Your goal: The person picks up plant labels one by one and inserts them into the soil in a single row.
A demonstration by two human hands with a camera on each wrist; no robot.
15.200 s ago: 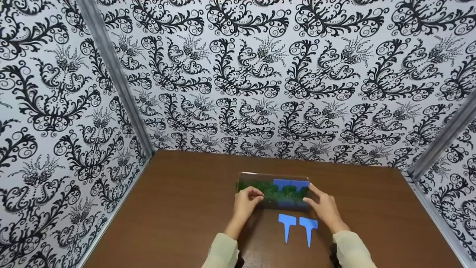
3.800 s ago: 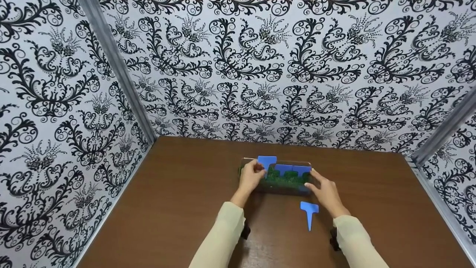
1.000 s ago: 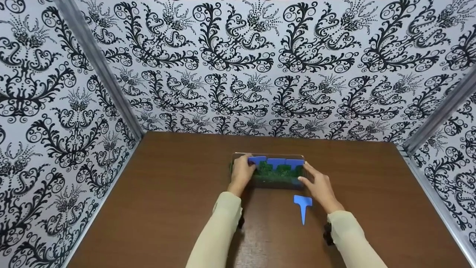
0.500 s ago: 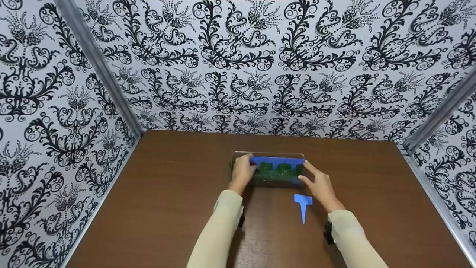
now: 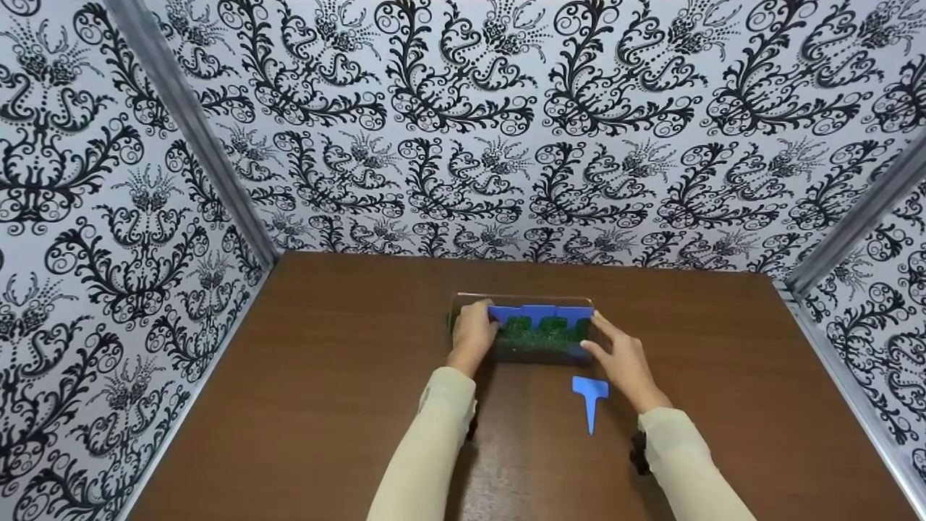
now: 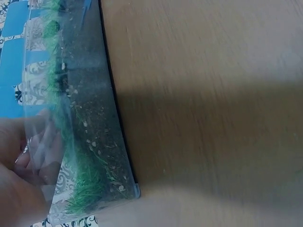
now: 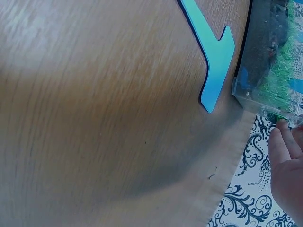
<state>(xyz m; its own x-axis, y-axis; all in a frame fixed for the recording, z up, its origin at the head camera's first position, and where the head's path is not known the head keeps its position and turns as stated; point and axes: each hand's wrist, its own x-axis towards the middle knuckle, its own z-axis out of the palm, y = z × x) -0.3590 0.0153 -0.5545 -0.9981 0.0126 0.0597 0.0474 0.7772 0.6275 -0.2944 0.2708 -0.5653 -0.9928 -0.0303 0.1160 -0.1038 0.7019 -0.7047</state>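
Observation:
A clear plastic planter box (image 5: 535, 354) holds dark soil (image 6: 90, 85) and green grass (image 6: 87, 182). Three blue T-shaped plant labels (image 5: 539, 312) stand side by side in it, heads up. My left hand (image 5: 474, 334) reaches over the box's left part and pinches the leftmost label (image 6: 9, 101); its stem is hidden. At the right end, my right hand (image 5: 622, 362) grips the box, with the thumb at the front wall and the fingers around the end. One more blue plant label (image 5: 590, 398) lies flat in front of the box, its pointed tip towards me.
The box stands on a brown wooden table (image 5: 347, 405), towards its back edge. Patterned black-and-white panels (image 5: 463, 145) close in the back and sides, with grey metal posts (image 5: 181, 116) at the corners.
Earlier, two labels lay on the table; my left hand has since put one into the box beside the other two. Over the last second its tilted head has come level with theirs.

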